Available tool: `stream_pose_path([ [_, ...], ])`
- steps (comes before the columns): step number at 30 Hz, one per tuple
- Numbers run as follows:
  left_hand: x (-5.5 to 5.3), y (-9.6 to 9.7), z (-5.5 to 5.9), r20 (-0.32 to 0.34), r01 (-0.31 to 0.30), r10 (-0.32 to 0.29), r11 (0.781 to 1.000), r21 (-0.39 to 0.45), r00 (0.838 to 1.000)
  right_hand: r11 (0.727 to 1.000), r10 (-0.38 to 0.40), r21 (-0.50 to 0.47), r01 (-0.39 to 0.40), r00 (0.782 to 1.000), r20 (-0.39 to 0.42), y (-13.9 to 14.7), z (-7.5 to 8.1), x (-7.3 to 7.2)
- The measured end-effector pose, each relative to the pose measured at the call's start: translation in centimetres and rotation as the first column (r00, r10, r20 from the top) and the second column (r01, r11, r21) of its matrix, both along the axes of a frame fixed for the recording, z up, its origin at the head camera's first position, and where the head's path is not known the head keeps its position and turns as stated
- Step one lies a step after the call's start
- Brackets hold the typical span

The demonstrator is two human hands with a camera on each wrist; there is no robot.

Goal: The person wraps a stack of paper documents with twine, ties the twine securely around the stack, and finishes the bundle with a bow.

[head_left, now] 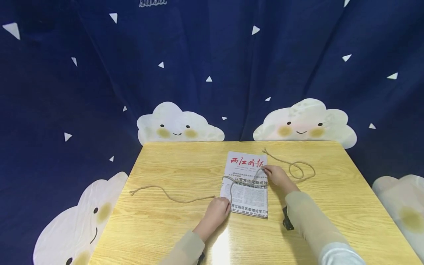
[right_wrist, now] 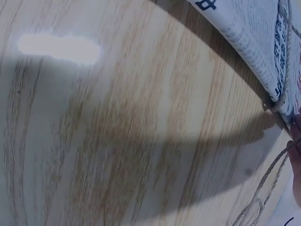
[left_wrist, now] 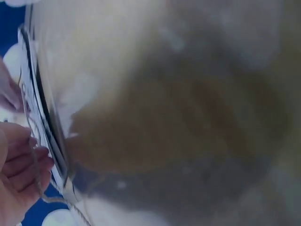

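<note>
A folded newspaper (head_left: pixel 248 198) with a red masthead lies on the table, a twine (head_left: pixel 183 202) crossing over its middle. At the paper's lower left edge my left hand (head_left: pixel 216 210) holds one length of the twine; in the left wrist view the strand runs across the bent fingers (left_wrist: pixel 29 165). Beside the upper right edge, my right hand (head_left: pixel 279 177) pinches the other length between thumb and fingertips. The right wrist view catches only part of that hand (right_wrist: pixel 296 162), with twine trailing below it. Where the strands cross, I cannot tell whether they are knotted.
One loose twine end stretches left over the wooden table (head_left: pixel 159 228); the other makes a loop at the right, near the back. A dark blue curtain (head_left: pixel 205 44) with clouds and white triangles hangs behind the table's far edge.
</note>
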State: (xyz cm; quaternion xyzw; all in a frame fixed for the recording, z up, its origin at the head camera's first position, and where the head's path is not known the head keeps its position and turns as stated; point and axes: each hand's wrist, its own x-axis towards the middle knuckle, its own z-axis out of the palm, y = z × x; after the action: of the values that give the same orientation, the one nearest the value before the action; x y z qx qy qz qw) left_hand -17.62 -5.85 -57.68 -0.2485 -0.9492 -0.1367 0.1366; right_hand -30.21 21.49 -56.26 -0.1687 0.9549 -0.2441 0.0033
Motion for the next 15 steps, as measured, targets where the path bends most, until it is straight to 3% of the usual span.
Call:
stream_pose_path([
  [4,1.1,0.8,-0.3,-0.018,-0.047,0.046,0.997,-0.064,0.999,0.999,0.015,0.042,-0.017,0.999,0.036,0.0,0.2,0.1],
  [9,1.5,1.6,-0.6,-0.044,-0.125,0.119,0.978,-0.164,0.992,0.999,0.014,0.038,-0.017,0.998,0.069,-0.1,-0.2,0.4],
  [15,1.2,1.2,-0.4,-0.008,-0.168,0.168,0.978,-0.124,0.986,0.998,-0.009,0.067,0.003,0.996,0.084,-0.2,-0.5,0.8],
])
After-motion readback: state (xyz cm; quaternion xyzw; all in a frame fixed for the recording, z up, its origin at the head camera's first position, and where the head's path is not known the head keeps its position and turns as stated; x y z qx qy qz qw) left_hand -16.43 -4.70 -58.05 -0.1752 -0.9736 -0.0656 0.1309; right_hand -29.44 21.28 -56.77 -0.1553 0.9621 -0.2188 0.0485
